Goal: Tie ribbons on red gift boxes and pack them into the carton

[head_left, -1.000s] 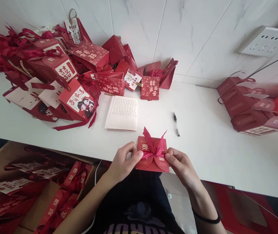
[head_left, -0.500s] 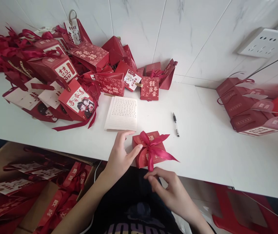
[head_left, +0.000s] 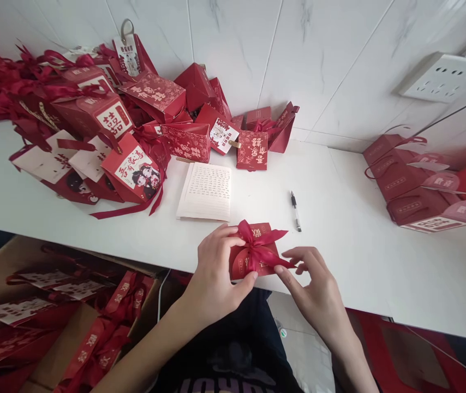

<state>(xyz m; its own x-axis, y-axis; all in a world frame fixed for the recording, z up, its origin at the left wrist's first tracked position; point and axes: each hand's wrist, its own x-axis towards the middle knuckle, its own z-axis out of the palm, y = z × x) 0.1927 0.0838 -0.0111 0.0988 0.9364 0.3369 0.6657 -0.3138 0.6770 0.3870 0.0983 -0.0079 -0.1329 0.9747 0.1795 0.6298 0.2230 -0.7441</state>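
A small red gift box with gold lettering lies at the table's front edge. A dark pink ribbon is tied in a bow on its top, two tails pointing right. My left hand wraps the box's left side, fingers over the far left corner and thumb along the near edge. At the right side is my right hand, its thumb and curved fingers apart on either side of the lower ribbon tail. The thumb tip appears to touch the tail by the box edge.
An open notebook with handwritten rows and a black-capped pen lie beyond the box. Many red gift boxes are heaped at the left, several more at the right. A cardboard carton of red packages sits below left.
My left hand has moved right and closed around the box's left side. My right hand has come up from below the box to the ribbon tail at its right.
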